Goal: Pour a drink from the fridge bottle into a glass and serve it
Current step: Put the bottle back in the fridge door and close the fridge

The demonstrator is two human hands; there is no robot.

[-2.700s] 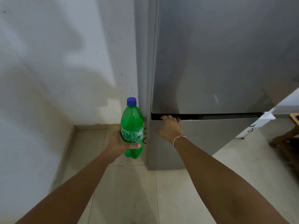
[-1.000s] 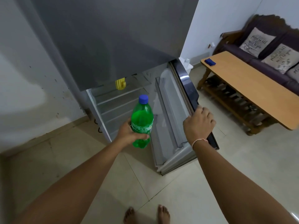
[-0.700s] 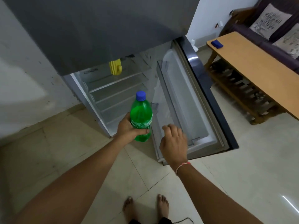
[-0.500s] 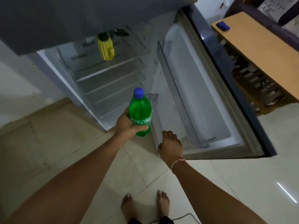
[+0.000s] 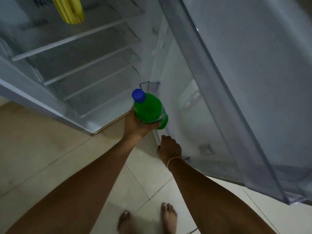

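Observation:
My left hand (image 5: 135,127) grips a green plastic bottle (image 5: 149,110) with a blue cap around its lower body. It holds the bottle upright just in front of the open fridge, next to the inner side of the fridge door (image 5: 244,68). My right hand (image 5: 169,148) is below the bottle at the door's lower inner corner, with fingers curled onto the door's rim. No glass is in view.
The fridge compartment (image 5: 81,53) shows several bare glass shelves and a yellow container (image 5: 70,9) on the top one. A long clear door bin (image 5: 224,119) runs along the open door. Tiled floor and my bare feet (image 5: 146,218) lie below.
The lower fridge door has swung wide open. My right hand moved from the door's top edge down to its lower inner corner. I have leaned in closer, still holding the bottle.

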